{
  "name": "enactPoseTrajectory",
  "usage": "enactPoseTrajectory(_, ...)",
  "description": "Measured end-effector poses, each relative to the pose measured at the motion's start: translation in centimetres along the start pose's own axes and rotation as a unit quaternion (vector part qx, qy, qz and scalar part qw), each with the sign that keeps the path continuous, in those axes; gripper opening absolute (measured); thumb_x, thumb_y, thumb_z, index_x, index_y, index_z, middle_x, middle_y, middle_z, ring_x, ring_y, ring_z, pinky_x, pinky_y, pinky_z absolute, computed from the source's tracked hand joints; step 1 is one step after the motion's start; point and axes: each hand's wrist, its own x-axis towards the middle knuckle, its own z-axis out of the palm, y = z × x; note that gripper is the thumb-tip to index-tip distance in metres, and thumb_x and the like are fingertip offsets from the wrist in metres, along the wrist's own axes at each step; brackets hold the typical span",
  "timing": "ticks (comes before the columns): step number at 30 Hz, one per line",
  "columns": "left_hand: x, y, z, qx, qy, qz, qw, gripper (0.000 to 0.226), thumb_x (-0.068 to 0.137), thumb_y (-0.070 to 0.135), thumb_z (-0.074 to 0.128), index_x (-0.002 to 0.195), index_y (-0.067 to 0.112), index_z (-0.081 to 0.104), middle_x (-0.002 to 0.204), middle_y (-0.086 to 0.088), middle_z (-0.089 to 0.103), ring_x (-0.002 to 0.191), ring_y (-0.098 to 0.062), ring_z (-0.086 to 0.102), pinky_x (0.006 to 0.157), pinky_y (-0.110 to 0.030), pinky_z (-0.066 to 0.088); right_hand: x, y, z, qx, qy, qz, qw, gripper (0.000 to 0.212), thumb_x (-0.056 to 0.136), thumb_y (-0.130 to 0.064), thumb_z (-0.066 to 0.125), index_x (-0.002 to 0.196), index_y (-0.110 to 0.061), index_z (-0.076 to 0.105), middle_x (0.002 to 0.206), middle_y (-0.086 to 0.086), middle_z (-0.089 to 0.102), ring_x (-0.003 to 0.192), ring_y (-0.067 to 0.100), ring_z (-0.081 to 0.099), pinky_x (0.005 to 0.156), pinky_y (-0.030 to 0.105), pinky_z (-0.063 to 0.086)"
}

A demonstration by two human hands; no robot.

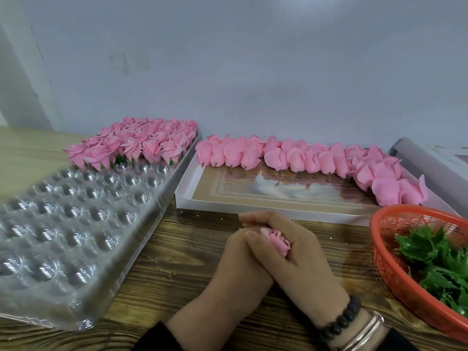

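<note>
- While both hands meet over the middle of the desk (pixel 182 249), a pink rose head (pixel 277 243) sits clasped between them, only its ruffled petals showing.
- The left hand (pixel 240 272) comes in from the lower left out of a black sleeve (pixel 152 338); its fingers are closed around the rose head, with the thumb lying across the top.
- The right hand (pixel 301 257) wraps over from the right, its fingers (pixel 255 219) curled round the same rose head and overlapping the left hand.
- A dark bead bracelet (pixel 339 323) and a metal bangle (pixel 364 333) sit on the right wrist.
- To the left lies a clear plastic tray (pixel 76 211) of round cups, its near cups bare.
- Finished roses (pixel 136 143) with green bases stand upright in the tray's far rows, packed close together.
- Beyond the hands is a shallow white box (pixel 192 196), just beside the tray.
- Loose pink rose heads (pixel 291 155) lie on their sides along the box's far edge and down its right side, short stems pointing toward the person.
- At the right edge a red mesh basket (pixel 379 249) holds green plastic leaf pieces (pixel 435 252), near the right hand but apart from it.
</note>
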Motion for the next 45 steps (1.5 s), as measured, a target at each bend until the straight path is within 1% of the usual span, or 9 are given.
enactPoseTrajectory(6, 0.5, 0.5, -1.7, -0.062, 0.022, -0.001, 0.998, 0.013, 0.081, -0.005, 0.060, 0.078, 0.005, 0.068, 0.069, -0.007, 0.069, 0.064, -0.009, 0.061, 0.059, -0.018, 0.049, 0.0, 0.6, -0.5, 0.081, 0.006, -0.004, 0.997, 0.053, 0.063, -0.048, 0.068, 0.113, -0.036, 0.057, 0.108, -0.015, 0.066, 0.104, 0.000, 0.059, 0.088, 0.012, 0.043)
enactPoseTrajectory(13, 0.9, -0.4, -3.1, 0.022, 0.062, -0.008, 0.998, 0.017, 0.074, 0.000, 0.070, 0.066, 0.014, 0.066, 0.057, 0.008, 0.065, 0.056, 0.000, 0.058, 0.055, -0.011, 0.046, 0.2, 0.6, -0.7, 0.001, 0.069, -0.085, 0.994, 0.038, 0.072, -0.017, 0.069, 0.104, -0.036, 0.062, 0.099, -0.013, 0.063, 0.087, 0.004, 0.059, 0.078, 0.008, 0.042)
enactPoseTrajectory(20, 0.7, -0.4, -3.1, 0.025, -0.006, -0.011, 1.000, 0.019, 0.067, 0.008, 0.069, 0.071, 0.027, 0.068, 0.065, 0.005, 0.069, 0.066, -0.009, 0.065, 0.060, -0.025, 0.052, 0.4, 0.6, -1.2, -0.040, 0.006, -0.098, 0.994, 0.039, 0.076, -0.017, 0.069, 0.111, -0.033, 0.064, 0.106, -0.015, 0.059, 0.095, 0.003, 0.058, 0.084, 0.010, 0.041)
enactPoseTrajectory(24, 0.8, -0.7, -3.2, 0.064, -0.024, -0.015, 0.998, 0.032, 0.071, -0.004, 0.072, 0.078, 0.027, 0.069, 0.074, 0.000, 0.072, 0.072, -0.018, 0.068, 0.065, -0.036, 0.057, 0.4, 0.3, -1.7, -0.062, -0.046, -0.100, 0.992, 0.034, 0.079, -0.014, 0.067, 0.109, -0.031, 0.067, 0.106, -0.013, 0.059, 0.105, 0.003, 0.057, 0.089, 0.014, 0.043)
enactPoseTrajectory(29, 0.8, -1.2, -3.2, 0.088, -0.020, -0.009, 0.996, 0.032, 0.068, -0.005, 0.074, 0.087, 0.020, 0.068, 0.083, -0.002, 0.072, 0.080, -0.013, 0.067, 0.071, -0.028, 0.055, 0.4, 0.1, -1.8, -0.074, -0.054, -0.093, 0.991, 0.026, 0.075, -0.015, 0.065, 0.097, -0.026, 0.070, 0.102, -0.014, 0.058, 0.098, 0.001, 0.057, 0.083, 0.017, 0.048)
enactPoseTrajectory(32, 0.9, -1.2, -3.0, 0.069, -0.012, -0.004, 0.998, 0.051, 0.064, -0.005, 0.073, 0.107, 0.018, 0.060, 0.094, -0.002, 0.070, 0.091, -0.014, 0.066, 0.081, -0.032, 0.054, 0.4, 0.2, -1.7, -0.077, -0.042, -0.093, 0.992, 0.027, 0.070, -0.010, 0.064, 0.091, -0.026, 0.069, 0.098, -0.017, 0.058, 0.097, 0.001, 0.058, 0.083, 0.017, 0.048)
enactPoseTrajectory(37, 0.7, -1.3, -2.6, 0.067, -0.019, -0.024, 0.997, 0.090, 0.065, 0.000, 0.076, 0.133, 0.040, 0.033, 0.112, -0.008, 0.058, 0.105, -0.019, 0.060, 0.095, -0.035, 0.048, 0.5, 0.7, -1.7, -0.080, -0.018, -0.065, 0.995, 0.032, 0.067, -0.001, 0.068, 0.089, -0.024, 0.068, 0.091, -0.015, 0.059, 0.088, 0.004, 0.058, 0.077, 0.010, 0.043)
enactPoseTrajectory(41, 0.7, -0.9, -2.2, 0.216, 0.057, 0.050, 0.973, 0.075, 0.066, 0.012, 0.078, 0.115, 0.048, 0.034, 0.111, 0.011, 0.044, 0.106, -0.012, 0.047, 0.092, -0.021, 0.041, 0.6, 1.2, -1.7, -0.057, 0.043, -0.034, 0.997, 0.027, 0.067, -0.005, 0.068, 0.084, -0.025, 0.067, 0.082, -0.014, 0.059, 0.082, 0.005, 0.057, 0.074, 0.014, 0.043)
enactPoseTrajectory(45, 0.4, -0.1, -1.6, 0.299, 0.085, 0.136, 0.941, 0.051, 0.068, 0.010, 0.075, 0.107, 0.030, 0.048, 0.105, 0.008, 0.046, 0.095, -0.016, 0.050, 0.086, -0.034, 0.045, 0.8, 1.4, -1.5, 0.007, 0.074, 0.005, 0.997, 0.031, 0.068, -0.003, 0.072, 0.082, -0.030, 0.065, 0.079, -0.007, 0.063, 0.074, 0.011, 0.059, 0.071, 0.032, 0.051)
